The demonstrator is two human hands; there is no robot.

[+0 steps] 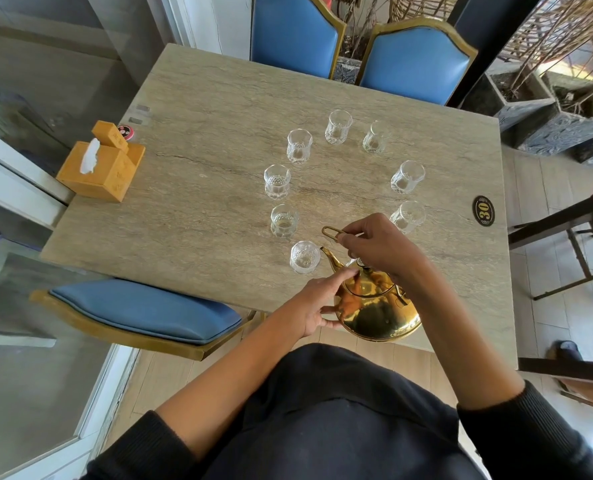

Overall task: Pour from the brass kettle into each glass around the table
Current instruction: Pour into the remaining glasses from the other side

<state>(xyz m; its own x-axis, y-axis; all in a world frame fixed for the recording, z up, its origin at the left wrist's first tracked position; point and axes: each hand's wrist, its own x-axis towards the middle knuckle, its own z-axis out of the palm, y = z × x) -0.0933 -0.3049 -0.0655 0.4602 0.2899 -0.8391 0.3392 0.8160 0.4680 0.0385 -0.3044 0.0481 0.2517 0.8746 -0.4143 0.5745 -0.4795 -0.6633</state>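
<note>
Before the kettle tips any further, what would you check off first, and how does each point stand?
1. Handle held: ok, the right hand grips the brass kettle by its wire handle.
2. Body steadied: ok, left hand fingers rest on the kettle's side.
3. Spout lined up: ok, the spout reaches the rim of the nearest glass.
4. Glass upright: ok.
5. Water flowing: cannot tell.
6. Other glasses: seven more stand upright in the ring; their fill level is hard to tell.
</note>
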